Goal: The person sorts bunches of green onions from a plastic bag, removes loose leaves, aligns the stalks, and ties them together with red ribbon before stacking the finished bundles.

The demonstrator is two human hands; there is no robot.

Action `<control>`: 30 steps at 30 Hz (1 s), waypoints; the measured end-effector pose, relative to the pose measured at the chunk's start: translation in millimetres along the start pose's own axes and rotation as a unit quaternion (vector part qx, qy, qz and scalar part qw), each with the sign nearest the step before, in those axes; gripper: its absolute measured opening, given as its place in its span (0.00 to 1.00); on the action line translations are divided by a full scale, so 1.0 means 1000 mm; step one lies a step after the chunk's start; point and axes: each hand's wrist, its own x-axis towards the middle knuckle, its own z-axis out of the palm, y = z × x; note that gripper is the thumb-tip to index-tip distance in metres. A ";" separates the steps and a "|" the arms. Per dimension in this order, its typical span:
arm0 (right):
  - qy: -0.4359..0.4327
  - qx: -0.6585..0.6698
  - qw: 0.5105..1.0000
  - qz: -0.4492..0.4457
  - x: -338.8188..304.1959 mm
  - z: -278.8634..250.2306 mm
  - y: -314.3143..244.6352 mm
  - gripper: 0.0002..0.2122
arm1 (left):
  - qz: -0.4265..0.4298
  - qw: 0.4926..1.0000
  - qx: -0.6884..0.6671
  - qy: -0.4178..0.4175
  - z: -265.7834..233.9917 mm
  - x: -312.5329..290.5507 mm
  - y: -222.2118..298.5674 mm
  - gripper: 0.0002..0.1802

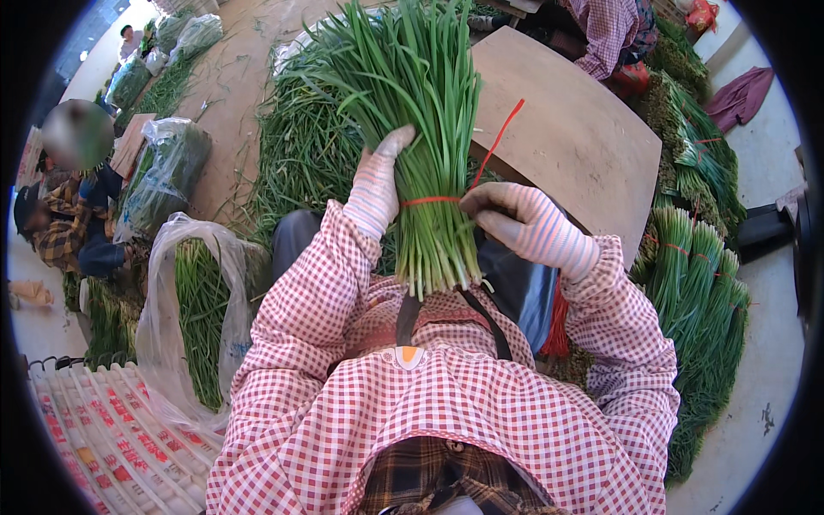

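Greens (429, 163) sit between hands (376, 184) near a board's (575, 129) edge.

Looks knitted, matt on gloves (541, 230); smooth, faintly glossy on green bundle (432, 163); shiny clear plastic on bag (165, 287); matt, wood-like on tan board (575, 120).

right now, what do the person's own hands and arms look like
The left hand and right hand wear pale gloves with pink and blue stripes and greyish fingers. The loose sleeves are red-and-white checked, gathered at the ends.
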 end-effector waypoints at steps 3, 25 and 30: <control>0.023 -0.238 0.955 -0.173 0.012 0.010 0.015 0.17 | 0.017 0.998 0.011 0.060 0.014 0.006 0.004 0.25; 0.082 -0.304 0.927 -0.205 0.012 0.011 0.001 0.17 | 0.000 0.988 -0.121 0.099 0.005 0.039 0.053 0.25; -0.237 -0.354 0.902 -0.063 -0.029 0.022 0.029 0.10 | 0.064 0.988 -0.102 0.098 -0.018 0.045 0.052 0.27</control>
